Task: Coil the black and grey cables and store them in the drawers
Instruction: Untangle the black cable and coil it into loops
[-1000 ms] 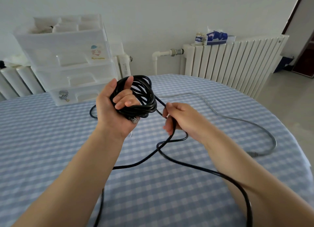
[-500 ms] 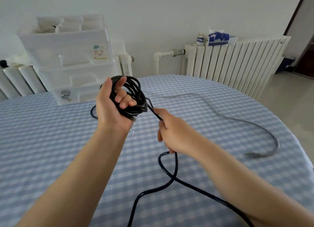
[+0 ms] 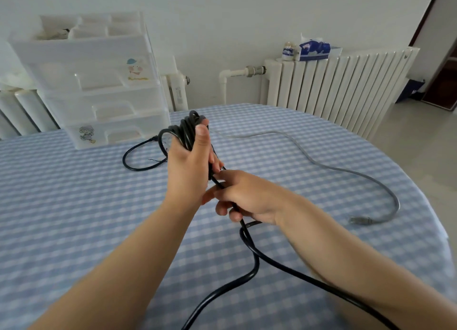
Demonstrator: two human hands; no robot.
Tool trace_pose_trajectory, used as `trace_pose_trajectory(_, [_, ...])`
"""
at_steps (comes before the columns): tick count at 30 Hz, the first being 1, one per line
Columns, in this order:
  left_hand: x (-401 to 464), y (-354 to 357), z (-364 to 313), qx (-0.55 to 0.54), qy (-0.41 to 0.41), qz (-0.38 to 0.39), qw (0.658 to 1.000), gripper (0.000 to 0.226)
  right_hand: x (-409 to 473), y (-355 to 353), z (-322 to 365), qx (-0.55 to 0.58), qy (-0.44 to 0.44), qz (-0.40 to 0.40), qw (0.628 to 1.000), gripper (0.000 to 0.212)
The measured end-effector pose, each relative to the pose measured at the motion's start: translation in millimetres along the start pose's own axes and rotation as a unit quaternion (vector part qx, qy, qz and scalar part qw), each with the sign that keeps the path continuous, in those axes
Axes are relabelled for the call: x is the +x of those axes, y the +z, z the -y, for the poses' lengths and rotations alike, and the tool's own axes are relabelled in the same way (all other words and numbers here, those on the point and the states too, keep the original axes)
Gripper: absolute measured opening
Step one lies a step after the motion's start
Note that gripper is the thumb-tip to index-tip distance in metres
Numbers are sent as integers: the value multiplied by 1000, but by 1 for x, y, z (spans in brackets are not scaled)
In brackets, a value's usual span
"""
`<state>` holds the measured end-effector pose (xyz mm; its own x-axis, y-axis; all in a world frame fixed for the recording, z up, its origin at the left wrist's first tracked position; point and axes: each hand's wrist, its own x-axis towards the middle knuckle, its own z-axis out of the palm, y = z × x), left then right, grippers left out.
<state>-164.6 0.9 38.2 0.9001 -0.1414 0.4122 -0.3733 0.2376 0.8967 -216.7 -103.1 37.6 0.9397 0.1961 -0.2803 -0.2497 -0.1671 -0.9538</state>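
Observation:
My left hand grips a bundle of black cable coils above the table, thumb up along the coils. Just below it, my right hand holds the loose run of the same black cable, which drops past my right wrist and trails toward the near edge. One black loop lies on the cloth left of the coil. The grey cable lies loose across the right side of the table, its plug near the right edge. The white plastic drawer unit stands at the back left, drawers closed.
The round table carries a blue-and-white checked cloth. White radiators line the wall behind, with a tissue pack and a small jar on the right one. A dark doorway is at the far right.
My left hand has turned so its back faces me and shifted right with the coil. My right hand has slid up the black cable to just under the left hand.

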Motion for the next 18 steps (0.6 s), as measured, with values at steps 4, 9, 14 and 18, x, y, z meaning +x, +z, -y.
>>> trace_pose_trajectory(4, [1, -6, 5, 176, 75, 11, 981, 62, -5, -5, 3, 73, 9, 74, 995, 26])
trace_pose_trajectory(9, [12, -24, 12, 369, 92, 44, 924, 83, -9, -3, 4, -27, 9, 48, 998, 24])
trace_pose_trajectory(14, [18, -26, 16, 473, 113, 97, 869, 59, -9, -3, 4, -237, -31, -10, 971, 20])
trace_pose_trajectory(18, [22, -32, 16, 423, 34, 161, 891, 85, -10, -6, 3, -353, -106, -85, 926, 23])
